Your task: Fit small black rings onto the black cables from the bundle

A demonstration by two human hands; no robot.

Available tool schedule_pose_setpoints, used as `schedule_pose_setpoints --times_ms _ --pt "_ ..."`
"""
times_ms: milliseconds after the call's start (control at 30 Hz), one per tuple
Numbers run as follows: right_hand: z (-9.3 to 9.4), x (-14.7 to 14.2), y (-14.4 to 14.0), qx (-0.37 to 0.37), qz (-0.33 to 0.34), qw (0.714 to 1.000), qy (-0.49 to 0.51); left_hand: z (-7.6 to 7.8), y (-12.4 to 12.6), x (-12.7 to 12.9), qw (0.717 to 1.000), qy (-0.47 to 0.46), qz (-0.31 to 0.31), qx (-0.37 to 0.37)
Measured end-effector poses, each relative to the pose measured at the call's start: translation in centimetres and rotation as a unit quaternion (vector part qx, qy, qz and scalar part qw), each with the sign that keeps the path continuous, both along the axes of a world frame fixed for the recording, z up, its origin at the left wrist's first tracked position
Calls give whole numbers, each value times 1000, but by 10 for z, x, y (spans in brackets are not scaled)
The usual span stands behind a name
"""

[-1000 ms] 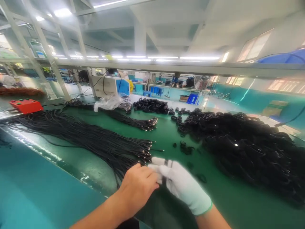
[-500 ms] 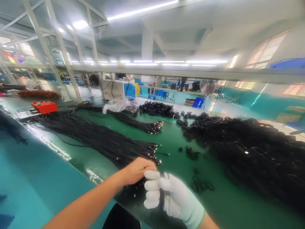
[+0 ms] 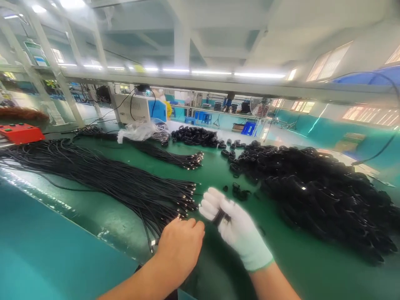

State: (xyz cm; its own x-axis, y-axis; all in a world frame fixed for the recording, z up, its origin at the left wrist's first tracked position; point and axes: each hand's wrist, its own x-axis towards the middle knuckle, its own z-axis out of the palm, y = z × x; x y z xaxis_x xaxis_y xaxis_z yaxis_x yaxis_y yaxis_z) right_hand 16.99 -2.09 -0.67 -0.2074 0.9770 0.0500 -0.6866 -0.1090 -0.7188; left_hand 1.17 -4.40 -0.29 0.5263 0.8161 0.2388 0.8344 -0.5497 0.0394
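Head view looks along a green table (image 3: 103,210) whose near edge runs from nine o'clock down to six o'clock, bordered by a shiny strip, with teal floor beyond it at seven and eight o'clock. At six o'clock the gloved right hand (image 3: 233,225) is closed around a few black cable ends (image 3: 221,216), held just above the mat. The bare left hand (image 3: 181,246), just beside it toward seven o'clock, rests knuckles up with fingers curled at the tips of the long cable bundle (image 3: 103,177); I cannot tell whether it pinches a cable. That bundle fans from nine o'clock to the centre, its metal ends lying just left of the glove. A second, thinner bundle (image 3: 170,157) lies at eleven o'clock, well apart from the hands. A big heap of coiled cables (image 3: 318,191) fills the mat from one to four o'clock, near the right hand, with loose coils (image 3: 239,192) between heap and glove. Bare mat stays open between the two bundles and in a narrow strip from the glove toward five o'clock. A red box (image 3: 20,133) sits at nine o'clock, a clear plastic bag (image 3: 136,131) and a white machine (image 3: 137,109) at eleven. An overhead rail (image 3: 218,85) crosses at twelve o'clock. No writing is sharp enough to read.
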Motion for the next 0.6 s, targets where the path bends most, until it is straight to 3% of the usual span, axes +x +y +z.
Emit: schedule_pose_setpoints --times_ms 167,300,433,600 --pt "4 -14 -8 -31 31 999 -27 7 7 -15 986 -17 -124 110" --pt "5 -31 -12 -10 96 994 -46 34 30 -34 950 37 -263 163" --pt "0 -37 -16 -9 173 985 6 56 50 -45 939 33 -324 109" --pt "-6 -39 -21 -51 265 961 53 55 59 -41 944 10 -330 -11"
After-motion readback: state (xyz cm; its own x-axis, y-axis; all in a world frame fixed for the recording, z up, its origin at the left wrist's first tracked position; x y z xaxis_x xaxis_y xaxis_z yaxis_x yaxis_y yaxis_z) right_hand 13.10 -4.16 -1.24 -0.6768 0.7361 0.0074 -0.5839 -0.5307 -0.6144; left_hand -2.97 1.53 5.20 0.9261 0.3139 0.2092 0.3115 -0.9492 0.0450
